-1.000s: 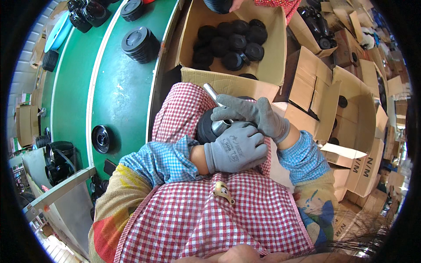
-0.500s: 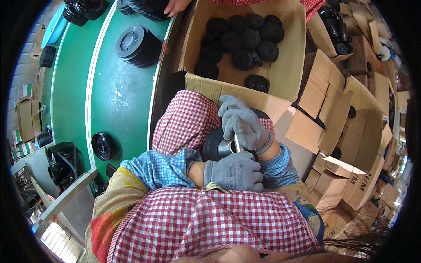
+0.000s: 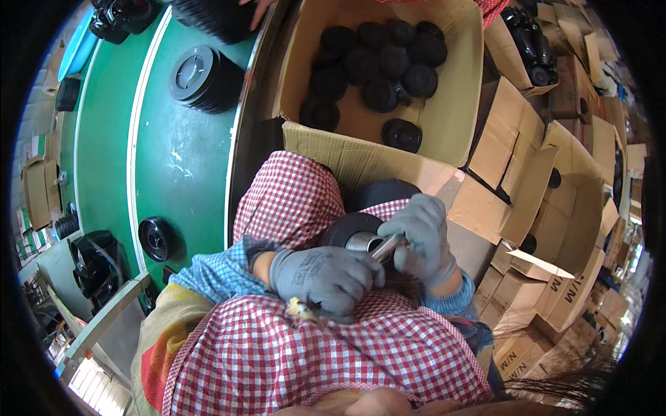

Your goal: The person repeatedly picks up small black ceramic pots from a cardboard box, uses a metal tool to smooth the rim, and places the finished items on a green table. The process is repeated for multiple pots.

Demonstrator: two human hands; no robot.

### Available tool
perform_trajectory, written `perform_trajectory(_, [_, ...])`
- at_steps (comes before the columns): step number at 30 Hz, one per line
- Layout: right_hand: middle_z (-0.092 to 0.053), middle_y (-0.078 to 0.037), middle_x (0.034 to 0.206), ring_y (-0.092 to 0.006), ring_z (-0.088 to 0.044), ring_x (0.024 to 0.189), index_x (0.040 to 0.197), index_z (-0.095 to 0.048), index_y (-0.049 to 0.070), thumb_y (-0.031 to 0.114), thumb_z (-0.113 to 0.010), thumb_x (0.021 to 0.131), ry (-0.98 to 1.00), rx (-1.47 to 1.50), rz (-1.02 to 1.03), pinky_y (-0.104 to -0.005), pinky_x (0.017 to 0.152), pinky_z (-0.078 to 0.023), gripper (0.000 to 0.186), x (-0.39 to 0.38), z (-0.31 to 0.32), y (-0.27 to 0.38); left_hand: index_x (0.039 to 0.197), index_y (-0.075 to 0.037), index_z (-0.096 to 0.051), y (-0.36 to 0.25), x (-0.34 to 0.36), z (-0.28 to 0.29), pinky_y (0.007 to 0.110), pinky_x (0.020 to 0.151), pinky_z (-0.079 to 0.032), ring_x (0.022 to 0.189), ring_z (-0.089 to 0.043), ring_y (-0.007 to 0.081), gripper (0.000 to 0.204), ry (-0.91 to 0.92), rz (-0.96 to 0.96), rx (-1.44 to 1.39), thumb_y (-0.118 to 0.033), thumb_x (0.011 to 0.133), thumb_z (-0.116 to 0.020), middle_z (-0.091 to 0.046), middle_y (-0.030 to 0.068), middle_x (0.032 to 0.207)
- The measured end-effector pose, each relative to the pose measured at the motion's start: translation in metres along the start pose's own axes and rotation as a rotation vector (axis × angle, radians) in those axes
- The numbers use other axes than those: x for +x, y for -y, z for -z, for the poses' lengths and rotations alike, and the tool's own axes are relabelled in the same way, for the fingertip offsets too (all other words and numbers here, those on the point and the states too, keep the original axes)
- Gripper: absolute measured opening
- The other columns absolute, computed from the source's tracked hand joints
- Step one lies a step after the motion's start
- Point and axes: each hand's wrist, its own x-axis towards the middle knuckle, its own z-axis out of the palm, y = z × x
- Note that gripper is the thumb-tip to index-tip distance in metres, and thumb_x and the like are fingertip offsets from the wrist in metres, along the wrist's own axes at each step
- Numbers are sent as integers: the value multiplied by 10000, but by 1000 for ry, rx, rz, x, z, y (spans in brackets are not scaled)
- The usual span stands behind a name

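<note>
Held over my lap is a black round part (image 3: 340,229) with a shiny metal collar (image 3: 361,240) at its middle. My left hand (image 3: 325,279), in a grey glove, is closed just below it, its fingers curled under and what they grip hidden. A slim silvery metal bar (image 3: 386,248) slants from beside those fingers up to my right hand (image 3: 421,239). That gloved hand pinches the bar's upper end between thumb and fingers. A yellowish scrap (image 3: 301,310) shows beside the left wrist, against the checked apron (image 3: 326,353).
Ahead stands an open carton (image 3: 374,148) with several black round parts. On the green bench (image 3: 182,139) to the left are a stack of black discs (image 3: 201,78) and a single disc (image 3: 155,238). More cartons (image 3: 569,215) crowd the right. Another person's hand (image 3: 261,10) shows at the top.
My hands have moved apart: the left went left, the right went right and down. More of the metal bar and black part shows. The view has shifted slightly.
</note>
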Motion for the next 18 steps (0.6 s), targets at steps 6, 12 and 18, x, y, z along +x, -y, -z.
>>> perform_trajectory(6, [-588,-42,848,-301,-559,913,892,-674,156,669,-787,666,47,-89,180,-444,903,-424,572,24,-9,-25,771,-64,-695,-23,6,13,541,991,-449,924,-683,326,177,24,220,40,-146,927,-709,-657,64,743])
perform_trajectory(12, [-618,-70,914,-309,-528,968,942,-675,153,652,-804,657,219,-147,203,-441,903,-402,589,35,-8,-23,1308,73,-519,-128,21,17,465,1069,-456,1216,-596,346,411,-159,761,663,-134,960,-594,-566,258,1329])
perform_trajectory(18, [-678,-127,1052,-369,-570,1101,1021,-700,171,760,-700,720,366,-274,114,-485,1000,-391,661,38,-10,4,1382,80,-449,-86,62,-21,400,863,-569,1051,-656,329,532,-38,1676,415,-196,974,-650,-573,262,1281])
